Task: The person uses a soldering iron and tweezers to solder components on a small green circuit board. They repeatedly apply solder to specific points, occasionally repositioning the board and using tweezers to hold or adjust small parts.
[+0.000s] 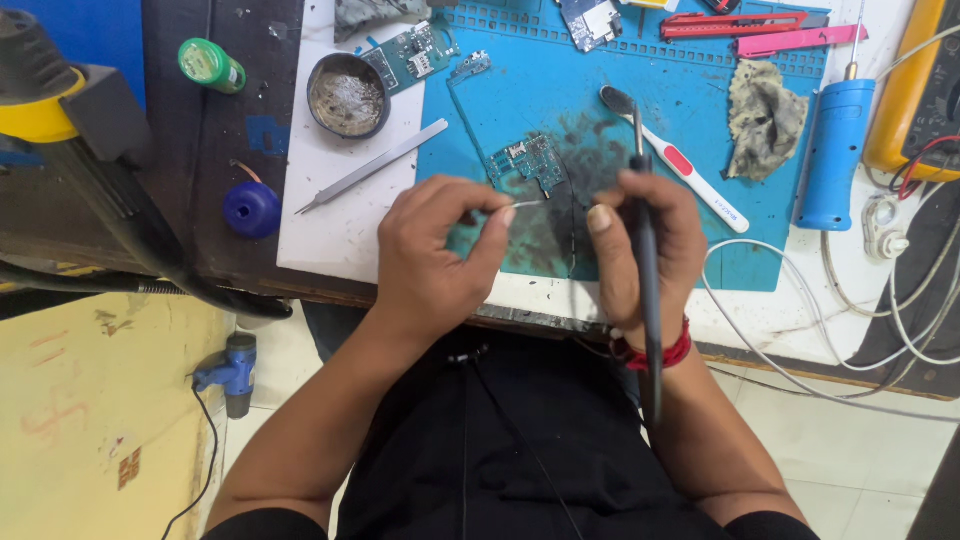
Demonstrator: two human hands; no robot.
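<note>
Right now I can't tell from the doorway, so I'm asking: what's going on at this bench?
A person sits at a blue work mat. The left hand pinches a thin metal tool whose tip points toward a small green circuit board. The right hand grips a dark pen-shaped tool upright beside the board. Tweezers, a round tin and a blue cylindrical tool lie unused nearby.

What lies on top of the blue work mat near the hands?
On the blue mat: a small circuit board, toothbrush, grey rag. Both hands cover the mat's near part.
</note>
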